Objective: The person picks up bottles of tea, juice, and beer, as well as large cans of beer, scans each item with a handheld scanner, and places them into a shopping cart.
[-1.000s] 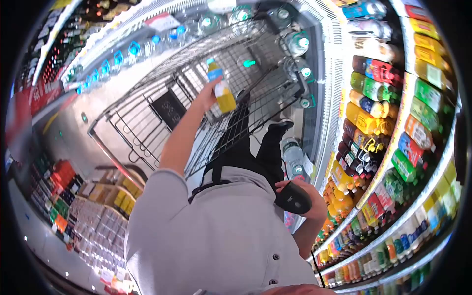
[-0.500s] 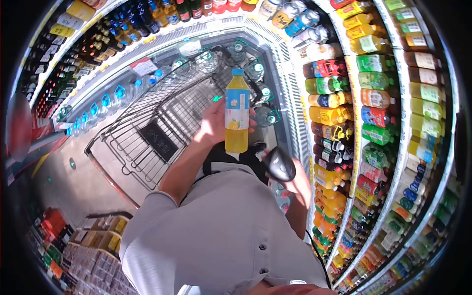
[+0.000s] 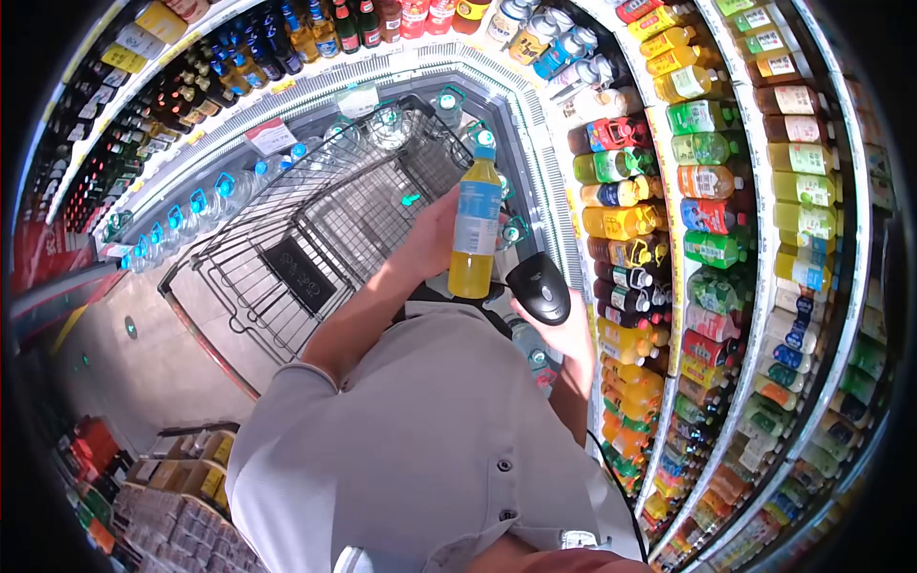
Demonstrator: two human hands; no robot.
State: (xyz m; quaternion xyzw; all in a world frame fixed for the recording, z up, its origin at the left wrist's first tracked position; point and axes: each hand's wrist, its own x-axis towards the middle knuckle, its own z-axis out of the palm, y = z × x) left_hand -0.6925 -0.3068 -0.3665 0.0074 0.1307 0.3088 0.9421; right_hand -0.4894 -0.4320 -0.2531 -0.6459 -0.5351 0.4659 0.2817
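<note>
Upright in front of me is a yellow drink bottle (image 3: pixel 475 224) with a blue cap and a blue and white label. My left hand (image 3: pixel 435 234) holds it from behind, its fingers mostly hidden by the bottle. A black handheld scanner (image 3: pixel 540 289) with a rounded head is gripped in my right hand (image 3: pixel 570 334), to the right of the bottle's lower end. The bottle and the scanner are apart. Beyond my left forearm stands a wire shopping cart (image 3: pixel 298 272) with a dark plate on it.
Shelves of coloured drink bottles (image 3: pixel 705 181) curve along the right. Large water bottles (image 3: pixel 198 202) line the low ledge behind the cart, under shelved glass bottles (image 3: pixel 322 27). Stacked cartons (image 3: pixel 177 477) stand at the lower left. A black cable runs beside my right side.
The bottle has turned, so a different side of its label shows, and it has shifted slightly right. The scanner has risen slightly and its head now shows more fully.
</note>
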